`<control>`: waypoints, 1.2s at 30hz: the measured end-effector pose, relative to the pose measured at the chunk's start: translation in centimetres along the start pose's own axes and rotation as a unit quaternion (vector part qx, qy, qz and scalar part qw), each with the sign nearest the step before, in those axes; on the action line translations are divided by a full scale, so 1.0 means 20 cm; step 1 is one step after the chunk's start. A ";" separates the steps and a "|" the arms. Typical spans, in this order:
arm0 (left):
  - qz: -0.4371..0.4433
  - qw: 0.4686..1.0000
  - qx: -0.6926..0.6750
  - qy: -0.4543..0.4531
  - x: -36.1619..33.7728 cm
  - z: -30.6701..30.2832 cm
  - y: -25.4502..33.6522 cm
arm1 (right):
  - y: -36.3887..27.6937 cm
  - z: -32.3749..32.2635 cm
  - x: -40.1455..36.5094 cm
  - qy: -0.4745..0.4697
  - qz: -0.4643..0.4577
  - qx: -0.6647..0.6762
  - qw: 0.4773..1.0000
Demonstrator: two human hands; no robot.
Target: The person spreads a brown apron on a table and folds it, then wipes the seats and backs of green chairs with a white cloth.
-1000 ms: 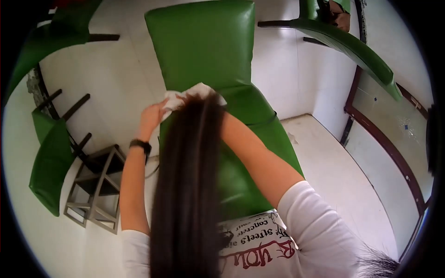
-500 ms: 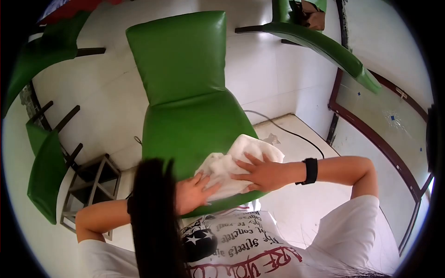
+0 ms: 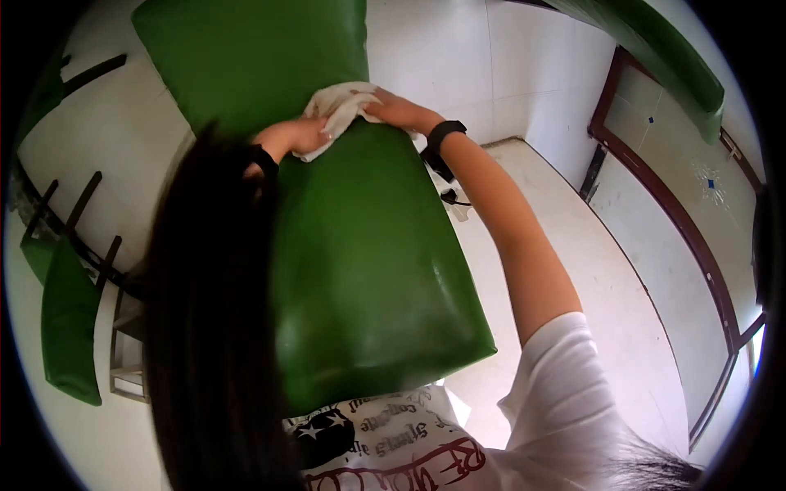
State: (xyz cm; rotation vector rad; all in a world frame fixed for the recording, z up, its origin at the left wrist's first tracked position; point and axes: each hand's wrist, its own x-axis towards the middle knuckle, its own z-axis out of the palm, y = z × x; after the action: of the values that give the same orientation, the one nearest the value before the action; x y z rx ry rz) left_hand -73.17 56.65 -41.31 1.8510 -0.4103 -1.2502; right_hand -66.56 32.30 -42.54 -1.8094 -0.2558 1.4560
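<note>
A green padded chair (image 3: pixel 368 254) fills the middle of the view, its backrest (image 3: pixel 254 49) rising at the top. A crumpled white cloth (image 3: pixel 340 105) lies where the seat meets the backrest. My left hand (image 3: pixel 299 135) holds the cloth's left side, its thumb showing and its other fingers mostly hidden. On the cloth's right side, my right hand (image 3: pixel 397 110) has its fingers closed into the folds. Dark hair (image 3: pixel 213 327) hangs in front of my left arm and part of the seat.
Other green chairs stand at the left (image 3: pixel 70 327) and upper right (image 3: pixel 655 49). A small frame stand (image 3: pixel 127 360) is partly hidden at the left. A dark cable with a plug (image 3: pixel 450 196) lies right of the chair. A brown-framed glass panel (image 3: pixel 679 164) lines the right.
Both hands have moved the cloth from the seat's front part forward to the foot of the backrest. My arms are stretched out, and the view has shifted closer over the chair.
</note>
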 end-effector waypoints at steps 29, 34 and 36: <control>-0.226 0.946 -0.057 0.226 -1.93 0.12 0.95 | -1.18 0.36 -1.65 0.218 -0.033 -0.058 0.974; -0.290 0.785 -0.415 0.356 -1.91 0.25 0.86 | -1.13 0.37 -1.62 0.243 0.004 -0.079 0.967; -0.273 0.669 -0.589 0.361 -1.90 0.21 0.85 | -1.12 0.36 -1.62 0.245 0.008 -0.068 0.967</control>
State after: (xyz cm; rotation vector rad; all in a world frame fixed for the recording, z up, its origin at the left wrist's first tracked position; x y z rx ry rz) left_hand -90.85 69.84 -5.87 1.0758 1.2281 -0.6355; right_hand -76.52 31.34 -3.80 -2.2193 -0.0914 0.9745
